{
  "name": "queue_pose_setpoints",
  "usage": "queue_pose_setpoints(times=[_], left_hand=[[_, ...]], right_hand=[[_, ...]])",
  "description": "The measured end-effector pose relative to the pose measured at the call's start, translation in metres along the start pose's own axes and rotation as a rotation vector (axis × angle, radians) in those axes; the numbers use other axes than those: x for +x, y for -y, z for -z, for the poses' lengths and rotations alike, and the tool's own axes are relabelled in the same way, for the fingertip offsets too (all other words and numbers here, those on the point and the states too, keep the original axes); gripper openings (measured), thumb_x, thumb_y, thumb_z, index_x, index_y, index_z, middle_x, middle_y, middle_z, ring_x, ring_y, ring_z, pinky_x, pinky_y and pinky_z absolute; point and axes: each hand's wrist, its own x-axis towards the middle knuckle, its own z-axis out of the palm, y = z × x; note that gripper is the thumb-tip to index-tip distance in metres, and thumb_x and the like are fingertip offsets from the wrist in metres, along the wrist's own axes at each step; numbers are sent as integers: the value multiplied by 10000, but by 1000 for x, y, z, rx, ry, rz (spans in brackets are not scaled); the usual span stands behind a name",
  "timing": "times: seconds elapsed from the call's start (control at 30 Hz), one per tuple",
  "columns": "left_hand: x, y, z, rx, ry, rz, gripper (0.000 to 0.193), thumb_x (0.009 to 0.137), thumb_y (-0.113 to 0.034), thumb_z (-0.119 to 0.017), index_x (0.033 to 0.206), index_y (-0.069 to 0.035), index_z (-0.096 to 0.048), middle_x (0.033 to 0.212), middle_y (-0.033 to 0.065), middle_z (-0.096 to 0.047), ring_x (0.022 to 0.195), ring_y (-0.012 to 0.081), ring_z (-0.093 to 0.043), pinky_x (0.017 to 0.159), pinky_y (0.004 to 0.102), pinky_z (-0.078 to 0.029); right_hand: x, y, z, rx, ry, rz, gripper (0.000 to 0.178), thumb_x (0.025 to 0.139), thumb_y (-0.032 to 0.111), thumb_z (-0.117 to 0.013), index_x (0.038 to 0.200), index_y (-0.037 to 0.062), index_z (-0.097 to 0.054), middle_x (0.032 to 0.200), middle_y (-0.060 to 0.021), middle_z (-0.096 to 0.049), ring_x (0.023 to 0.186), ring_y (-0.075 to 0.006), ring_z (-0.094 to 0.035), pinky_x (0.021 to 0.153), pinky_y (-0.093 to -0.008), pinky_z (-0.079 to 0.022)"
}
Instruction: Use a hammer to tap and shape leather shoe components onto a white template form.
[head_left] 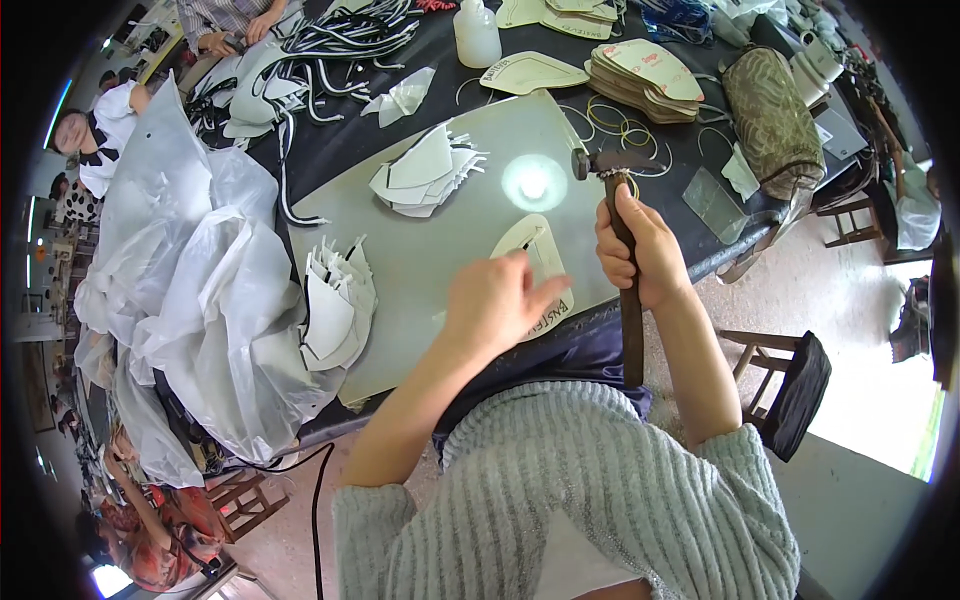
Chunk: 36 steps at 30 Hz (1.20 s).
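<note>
My right hand (640, 245) is closed round the wooden handle of a hammer (631, 320), its metal head (610, 163) raised above the board's right edge. Somewhat blurred, my left hand (497, 305) is over a cream flat template (540, 240) with a rounded tip and dark markings. Its thumb is spread away from the other fingers, which are partly hidden. A small black-edged strip lies on the template by the fingertips. Beneath is a grey smooth board (430, 260). Two stacks of white cut pieces lie on it: one behind (425, 175), one at the left (338, 310).
Crumpled clear plastic sheeting (215, 290) covers the left side. Farther back are black-and-white strips (340, 45), a white bottle (477, 35), stacked templates (640, 80) and a patterned pouch (770, 115). A stool (785, 380) stands at my right. Other people sit around the left side.
</note>
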Motion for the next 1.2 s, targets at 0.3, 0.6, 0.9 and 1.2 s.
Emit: queue_pose_setpoints(times=[0.3, 0.6, 0.9, 1.2], left_hand=[[-8, 0, -14, 5, 19, 79, 307, 851, -313, -735, 864, -22, -641, 725, 148, -675, 687, 328, -678, 611, 432, -515], [-34, 18, -21, 44, -415, -83, 831, 683, -204, -870, 1351, 20, -429, 1176, 187, -575, 1039, 356, -546, 915, 477, -412], [-38, 7, -8, -107, -507, -224, 869, 707, -97, -852, 1420, 36, -374, 1278, 218, -500, 1124, 368, -536, 935, 446, -468], [-27, -25, 91, -106, -760, -411, 556, 800, 40, -721, 1310, 73, -500, 1187, 199, -595, 968, 288, -630, 828, 370, -517]], right_hand=[[-1, -15, -4, -160, 73, -10, 325, 1057, 380, -453, 948, 76, -498, 631, 5, -450, 442, -74, -389, 387, -220, -297], [14, -30, -9, -393, -28, 51, 217, 1021, 223, -532, 1019, 8, -500, 902, -115, -679, 627, -105, -647, 397, -208, -382], [18, -26, -20, -446, 155, 96, 256, 870, 119, -729, 1017, 26, -542, 694, 1, -536, 484, -43, -446, 402, -203, -302], [14, 14, -84, 111, 363, 298, 259, 879, 124, -761, 967, 55, -527, 702, -2, -552, 497, -48, -473, 384, -204, -324]])
